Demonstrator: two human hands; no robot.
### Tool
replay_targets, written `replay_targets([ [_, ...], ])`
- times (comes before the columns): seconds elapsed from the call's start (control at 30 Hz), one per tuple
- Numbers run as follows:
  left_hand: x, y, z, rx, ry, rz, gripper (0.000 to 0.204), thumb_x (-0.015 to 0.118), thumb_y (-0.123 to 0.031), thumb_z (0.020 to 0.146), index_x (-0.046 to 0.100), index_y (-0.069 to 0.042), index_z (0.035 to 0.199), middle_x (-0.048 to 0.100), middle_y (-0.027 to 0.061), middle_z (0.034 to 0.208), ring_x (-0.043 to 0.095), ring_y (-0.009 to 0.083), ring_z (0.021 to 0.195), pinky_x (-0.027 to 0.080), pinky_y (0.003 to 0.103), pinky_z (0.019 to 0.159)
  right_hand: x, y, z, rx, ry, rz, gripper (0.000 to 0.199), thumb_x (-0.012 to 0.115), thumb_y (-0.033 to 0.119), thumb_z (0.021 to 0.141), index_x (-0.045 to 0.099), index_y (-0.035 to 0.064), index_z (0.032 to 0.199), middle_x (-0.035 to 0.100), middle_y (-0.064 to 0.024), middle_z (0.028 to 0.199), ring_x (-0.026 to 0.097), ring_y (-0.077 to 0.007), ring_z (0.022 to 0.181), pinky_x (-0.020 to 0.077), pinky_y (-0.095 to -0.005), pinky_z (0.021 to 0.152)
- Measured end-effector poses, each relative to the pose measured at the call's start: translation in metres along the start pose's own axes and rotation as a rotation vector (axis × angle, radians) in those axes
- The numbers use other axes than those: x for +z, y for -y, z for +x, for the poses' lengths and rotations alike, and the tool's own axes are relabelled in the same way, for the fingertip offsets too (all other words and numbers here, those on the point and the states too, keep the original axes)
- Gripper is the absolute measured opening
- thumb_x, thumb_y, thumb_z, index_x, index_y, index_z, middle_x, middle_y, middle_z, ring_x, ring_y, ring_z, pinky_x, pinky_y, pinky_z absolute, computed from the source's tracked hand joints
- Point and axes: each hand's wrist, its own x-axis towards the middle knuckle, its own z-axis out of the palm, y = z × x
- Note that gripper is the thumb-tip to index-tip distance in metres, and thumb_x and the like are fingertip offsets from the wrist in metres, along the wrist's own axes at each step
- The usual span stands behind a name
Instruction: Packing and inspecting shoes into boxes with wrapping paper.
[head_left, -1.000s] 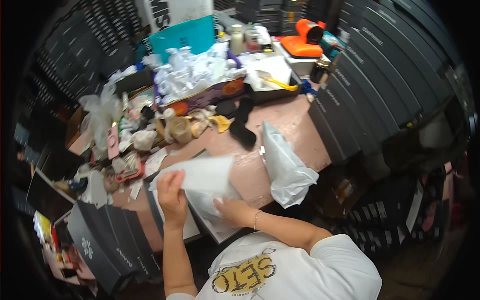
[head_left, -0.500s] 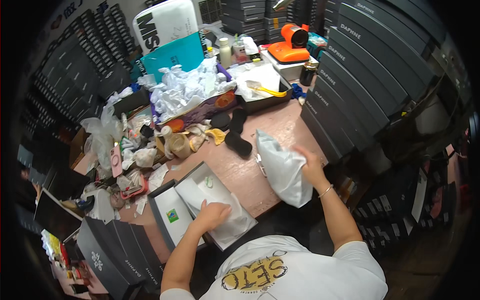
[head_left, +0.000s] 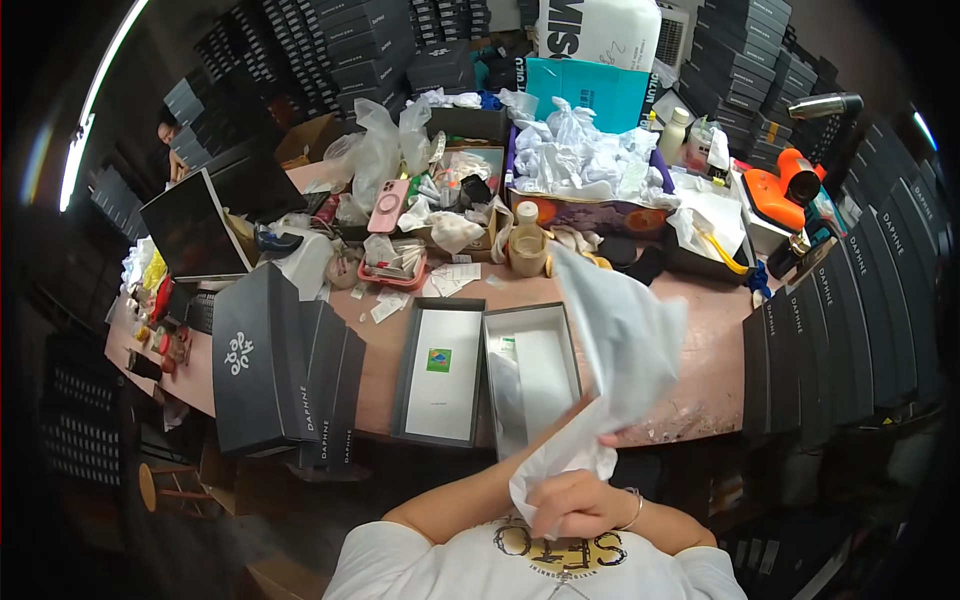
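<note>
A pale white wrapping bag [head_left: 630, 340], blurred at its upper end, is lifted in front of my chest. My right hand [head_left: 573, 502] closes its fingers on the crumpled lower end. My left arm crosses in front of me and runs behind the bag; only a bit of my left hand [head_left: 607, 440] shows beside it, most fingers hidden. Just beyond my left forearm lies an open grey shoebox [head_left: 572, 345] with white paper and a clear plastic piece inside. Its lid [head_left: 450, 410], white inside with a green sticker, lies to its left.
Stacked dark shoeboxes stand at left [head_left: 260, 370] and at right [head_left: 800, 350]. Behind are a jar of tan liquid [head_left: 527, 245], a purple box of crumpled paper [head_left: 590, 212], a pink phone [head_left: 388, 205] and an orange device [head_left: 775, 195]. A monitor [head_left: 195, 230] stands at far left.
The view has turned left. My right hand has brought the bag from the table's right side to my chest. My left hand has left the shoebox and moved behind the bag.
</note>
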Motion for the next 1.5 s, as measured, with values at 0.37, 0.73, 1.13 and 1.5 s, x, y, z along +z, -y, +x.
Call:
replay_targets([
  [0.37, 0.043, -0.114, -0.053, 1.047, -0.301, 2.197, 0.076, 0.080, -0.005, 0.069, 0.041, -0.004, 0.135, 0.039, 0.0145, 0.135, 0.052, 0.0286, 0.114, 0.048, 0.035, 0.092, -0.065, -0.014, -0.049, 0.310, -0.733, 0.948, 0.068, 0.064, 0.014, 0.086, 0.031, 0.0047, 0.144, 0.046, -0.0156, 0.136, 0.047, -0.0250, 0.124, 0.0427, -0.0406, 0.101],
  [0.73, 0.021, 0.005, 0.018, 0.748, -0.154, 0.747, 0.076, 0.052, -0.032, 0.097, 0.006, 0.003, 0.147, 0.024, 0.0204, 0.147, 0.027, 0.0284, 0.136, 0.021, 0.036, 0.111, -0.049, -0.032, -0.101, 0.425, -0.928, -0.389, 0.104, 0.077, 0.046, 0.071, 0.022, -0.0025, 0.144, 0.036, -0.0178, 0.141, 0.038, -0.0264, 0.130, 0.0323, -0.0366, 0.106],
  [1.13, 0.017, -0.008, -0.022, 0.730, -0.178, 2.040, 0.092, 0.074, -0.027, 0.078, 0.019, -0.004, 0.148, 0.011, 0.0301, 0.149, 0.018, 0.0471, 0.138, 0.025, 0.053, 0.110, -0.035, -0.005, -0.064, 0.226, -1.000, 1.051, 0.084, 0.080, 0.020, 0.074, 0.032, 0.0009, 0.141, 0.045, -0.0077, 0.136, 0.045, -0.0159, 0.122, 0.0403, -0.0315, 0.099],
  [1.5, -0.029, -0.121, -0.100, 0.143, 0.054, 2.624, 0.069, 0.063, -0.010, 0.073, 0.044, -0.019, 0.139, 0.029, 0.0189, 0.148, 0.023, 0.0404, 0.139, 0.022, 0.062, 0.107, -0.069, -0.008, -0.110, 0.486, -1.100, 0.135, 0.050, 0.059, 0.010, 0.082, 0.046, -0.0038, 0.128, 0.059, -0.0093, 0.115, 0.058, -0.0136, 0.100, 0.0464, -0.0269, 0.088],
])
